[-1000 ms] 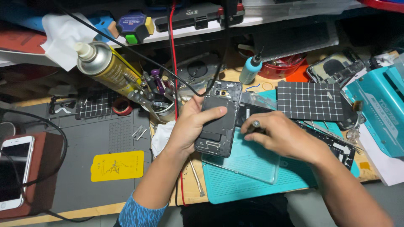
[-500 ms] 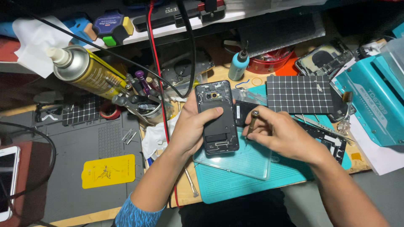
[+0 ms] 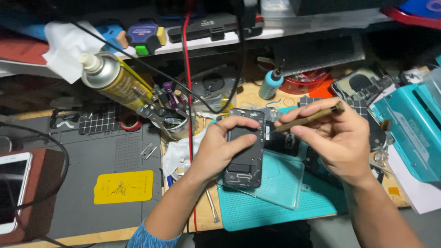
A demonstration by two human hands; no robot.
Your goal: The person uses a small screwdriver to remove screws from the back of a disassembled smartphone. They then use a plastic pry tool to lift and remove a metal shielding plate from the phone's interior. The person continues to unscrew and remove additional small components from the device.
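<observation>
Black and opened, the phone chassis [image 3: 244, 151] lies over a teal mat [image 3: 275, 206] on the table, the left hand [image 3: 220, 147] clamped around it. The right hand [image 3: 337, 138] pinches a slim brass-coloured screwdriver [image 3: 308, 117], tip at the chassis's upper right edge. Work looks mid-disassembly; seating that tip squarely calls for care.

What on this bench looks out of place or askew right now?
The spray can leans steeply, nozzle toward the upper left, rather than standing. A red cable runs across the bench beside the opened phone held by the left hand. The right hand holds a thin tool. No spill is visible.
</observation>
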